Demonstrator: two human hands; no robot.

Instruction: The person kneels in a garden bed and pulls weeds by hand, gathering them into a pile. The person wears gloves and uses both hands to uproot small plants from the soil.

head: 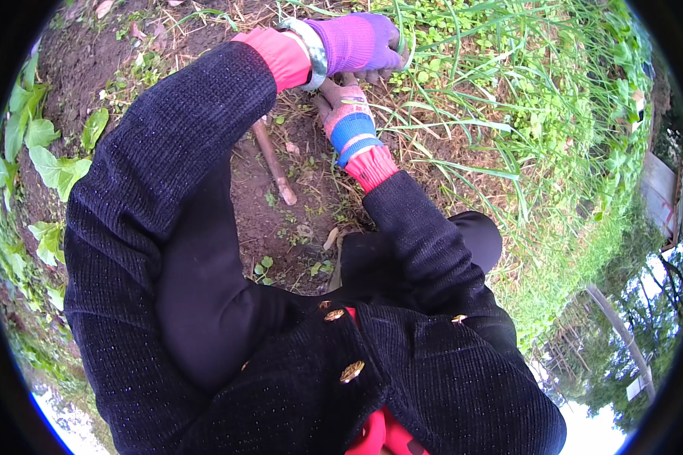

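My left hand [361,45], in a purple knitted work glove with a mottled green bangle at the wrist, is curled around long green grass-like blades at the top of the view. Just below it, my right hand [350,108], in a dirty pink and blue glove, reaches up toward the left palm. Its fingertips are partly hidden under the left hand, so its grip cannot be made out. Long narrow leaves [478,122] arch to the right of both hands. A wooden handle [274,165] lies on the soil, its upper end hidden by my left sleeve.
Bare brown soil [262,222] with small weeds lies between my legs. Dry straw and dense low greenery [569,114] spread to the right. Broad-leaved plants [60,165] grow at the left. A grey panel [657,193], a leaning pole [623,335] and trees stand far right.
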